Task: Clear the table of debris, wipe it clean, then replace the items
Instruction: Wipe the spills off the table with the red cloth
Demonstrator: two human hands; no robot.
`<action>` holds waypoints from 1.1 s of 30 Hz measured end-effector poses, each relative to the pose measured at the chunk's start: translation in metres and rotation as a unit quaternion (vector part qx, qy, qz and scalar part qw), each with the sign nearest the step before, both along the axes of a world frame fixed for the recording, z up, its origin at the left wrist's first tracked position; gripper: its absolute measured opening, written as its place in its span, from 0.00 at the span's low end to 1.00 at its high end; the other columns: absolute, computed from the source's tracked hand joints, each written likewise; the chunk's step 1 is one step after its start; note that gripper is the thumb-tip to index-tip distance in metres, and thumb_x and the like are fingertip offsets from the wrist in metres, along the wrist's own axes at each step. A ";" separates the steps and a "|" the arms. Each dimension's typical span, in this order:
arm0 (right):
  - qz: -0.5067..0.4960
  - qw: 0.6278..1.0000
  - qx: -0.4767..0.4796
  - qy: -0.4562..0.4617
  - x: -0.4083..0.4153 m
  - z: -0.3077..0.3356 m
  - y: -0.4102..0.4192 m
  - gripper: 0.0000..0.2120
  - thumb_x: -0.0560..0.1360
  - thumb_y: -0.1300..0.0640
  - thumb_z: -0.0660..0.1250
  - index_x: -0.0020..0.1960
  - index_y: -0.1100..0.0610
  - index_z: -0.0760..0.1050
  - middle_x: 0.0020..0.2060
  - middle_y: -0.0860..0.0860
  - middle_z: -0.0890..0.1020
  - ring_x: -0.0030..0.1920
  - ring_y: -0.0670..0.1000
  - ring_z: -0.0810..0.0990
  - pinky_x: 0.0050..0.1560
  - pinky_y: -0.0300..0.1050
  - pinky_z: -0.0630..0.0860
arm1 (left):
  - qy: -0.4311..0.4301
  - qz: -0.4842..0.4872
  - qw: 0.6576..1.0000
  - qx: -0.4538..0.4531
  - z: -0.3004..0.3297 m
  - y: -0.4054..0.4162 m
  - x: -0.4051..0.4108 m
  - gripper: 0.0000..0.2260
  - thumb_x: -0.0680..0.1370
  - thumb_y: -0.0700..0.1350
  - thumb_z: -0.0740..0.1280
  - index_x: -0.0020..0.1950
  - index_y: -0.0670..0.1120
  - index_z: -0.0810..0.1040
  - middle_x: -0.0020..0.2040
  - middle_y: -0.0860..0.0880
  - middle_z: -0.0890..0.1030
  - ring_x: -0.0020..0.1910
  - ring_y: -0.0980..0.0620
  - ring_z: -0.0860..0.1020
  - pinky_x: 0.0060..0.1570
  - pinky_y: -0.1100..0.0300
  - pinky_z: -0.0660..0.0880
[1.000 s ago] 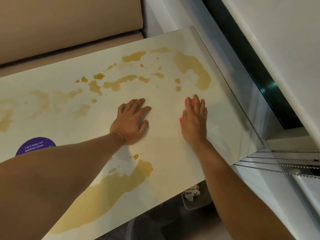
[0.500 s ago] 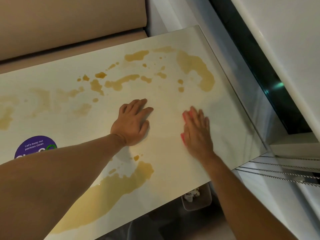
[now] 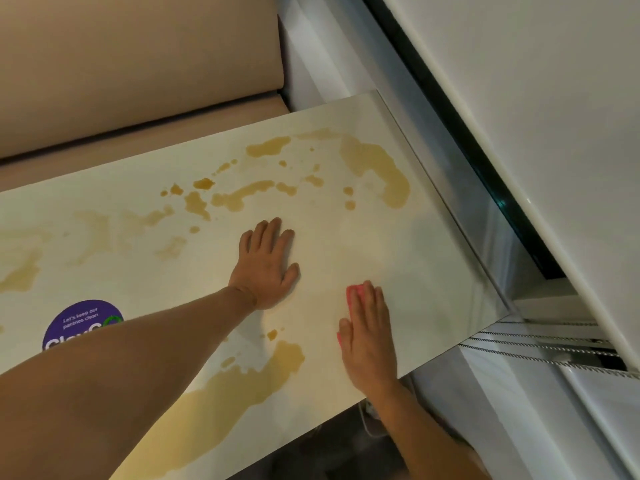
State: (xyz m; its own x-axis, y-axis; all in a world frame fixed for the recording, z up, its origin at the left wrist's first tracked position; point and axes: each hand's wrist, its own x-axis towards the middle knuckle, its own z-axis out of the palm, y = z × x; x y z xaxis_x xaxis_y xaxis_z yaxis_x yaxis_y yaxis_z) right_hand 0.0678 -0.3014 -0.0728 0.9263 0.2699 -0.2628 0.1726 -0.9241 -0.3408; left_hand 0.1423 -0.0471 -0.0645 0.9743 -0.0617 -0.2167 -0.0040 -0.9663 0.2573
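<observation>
Left hand [image 3: 266, 268]: flat, fingers straight, on table [image 3: 433, 258] | Right hand [image 3: 369, 336]: flat, fingers straight, pressing pink cloth [image 3: 355, 292] | Brown spills [image 3: 242, 382] around both

A smooth, faintly glossy, laminate-like finish is shown on the table [image 3: 398, 258], wet amber spills [image 3: 242, 386] are carried on it, and what is probably soft pink cloth [image 3: 356, 292] is pressed flat.

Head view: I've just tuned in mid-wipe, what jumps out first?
The brown spills splashed across the far side of the pale table, plus a bigger pool at its near edge. The right hand presses a pink cloth flat near the right end, while the left hand rests flat mid-table. A purple round sticker sits at the left.
</observation>
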 end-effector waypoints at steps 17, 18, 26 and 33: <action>0.029 0.997 -0.038 -0.068 0.108 -0.010 0.034 0.28 0.83 0.50 0.49 0.82 0.55 0.56 0.82 0.58 0.54 0.81 0.61 0.51 0.80 0.59 0.53 | -0.003 0.025 1.000 0.005 -0.013 0.014 0.021 0.37 0.78 0.69 0.52 0.82 0.52 0.51 0.83 0.46 0.46 0.82 0.42 0.42 0.78 0.38 0.41; 0.030 0.996 -0.042 -0.073 0.123 -0.010 0.037 0.28 0.83 0.50 0.50 0.81 0.55 0.57 0.82 0.58 0.55 0.81 0.62 0.53 0.80 0.60 0.54 | -0.004 0.026 1.000 0.006 -0.013 0.014 0.021 0.37 0.78 0.69 0.52 0.82 0.52 0.52 0.83 0.46 0.46 0.82 0.42 0.42 0.78 0.38 0.41; -0.003 0.995 -0.040 -0.087 0.226 -0.013 0.069 0.26 0.84 0.52 0.54 0.81 0.56 0.57 0.81 0.58 0.55 0.80 0.63 0.53 0.78 0.62 0.56 | -0.013 0.037 0.999 -0.008 -0.012 0.013 0.021 0.35 0.78 0.66 0.55 0.81 0.53 0.56 0.83 0.46 0.50 0.82 0.43 0.45 0.78 0.38 0.42; 0.063 0.997 -0.003 -0.041 0.114 -0.005 0.040 0.30 0.84 0.47 0.45 0.84 0.55 0.47 0.83 0.57 0.46 0.82 0.59 0.41 0.81 0.58 0.48 | -0.013 0.048 0.999 -0.010 -0.011 0.013 0.021 0.34 0.78 0.65 0.55 0.81 0.53 0.56 0.83 0.47 0.50 0.82 0.44 0.46 0.79 0.40 0.43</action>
State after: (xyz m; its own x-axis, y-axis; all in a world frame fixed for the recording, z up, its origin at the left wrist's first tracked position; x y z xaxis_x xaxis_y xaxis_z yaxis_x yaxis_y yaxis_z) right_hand 0.1819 -0.2614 -0.0781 0.9037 0.3845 -0.1883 0.3149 -0.8950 -0.3159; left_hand 0.1631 -0.0338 -0.0754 0.9814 0.0277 -0.1901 0.0808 -0.9573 0.2776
